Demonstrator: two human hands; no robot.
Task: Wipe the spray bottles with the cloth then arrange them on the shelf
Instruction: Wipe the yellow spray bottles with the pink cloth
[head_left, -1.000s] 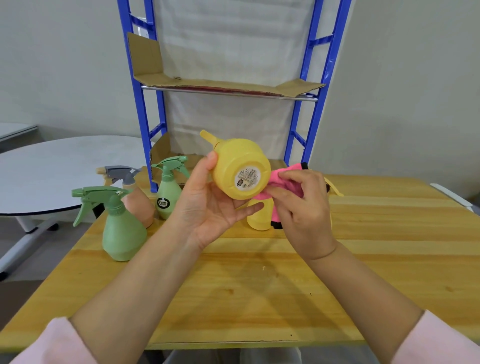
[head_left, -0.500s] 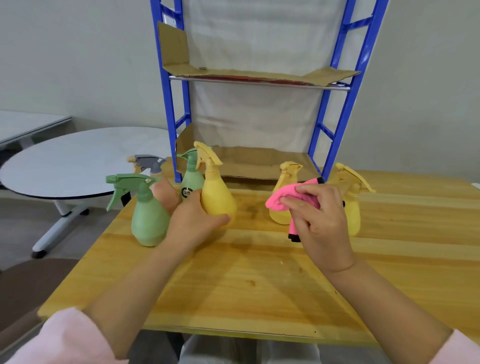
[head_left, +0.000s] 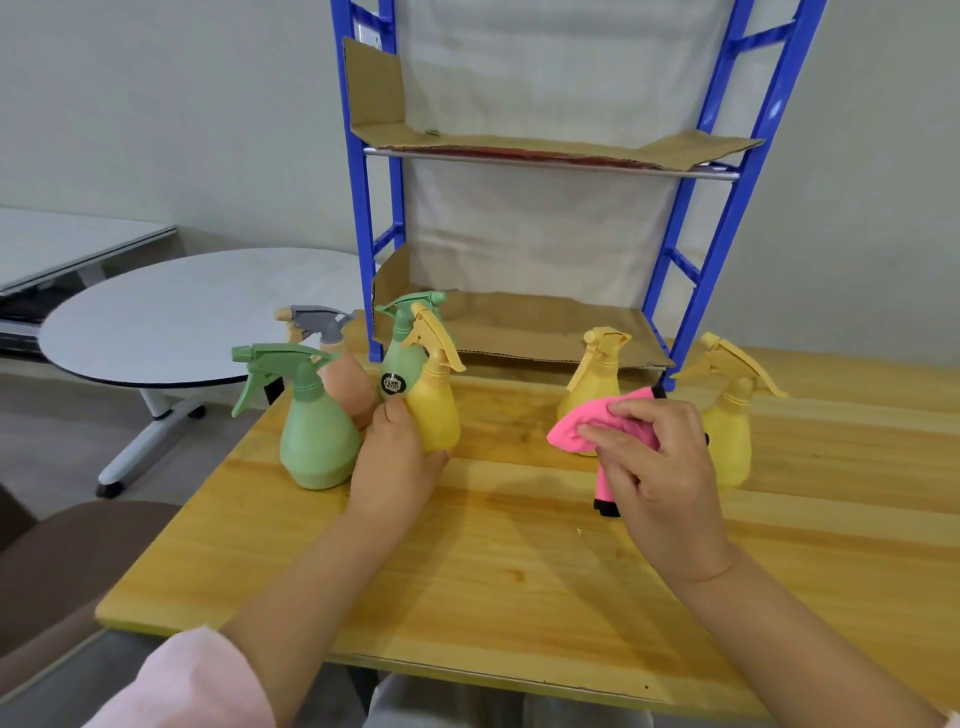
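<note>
Left of centre in the frame, the yellow spray bottle (head_left: 435, 415) is upright, on or just above the wooden table (head_left: 519, 551) (can't tell which, the hand hides its base). Left hand (head_left: 397, 467) is curled round its lower body. Guessing it's being parked w/ the left-side group to keep it apart from the others.

Right hand (head_left: 662, 470) pinches the pink cloth (head_left: 574, 434) bunched up, mid-right, black-edged end dangling below the fingers. Prob kept ready for the next bottle imo.

Just beside the held one: front green bottle (head_left: 317, 441), peach bottle (head_left: 347, 382) w/ grey trigger, rear green bottle (head_left: 404, 353). Behind the cloth hand: middle yellow bottle (head_left: 597, 376) and far-right yellow bottle (head_left: 732, 436).

Blue shelf (head_left: 727, 208), top centre, is lined w/ cardboard (head_left: 545, 327); no bottles on it yet.

Only writing: round black sticker (head_left: 393, 383) on the rear green one, too small to read. Round white table (head_left: 182, 322) at left.
</note>
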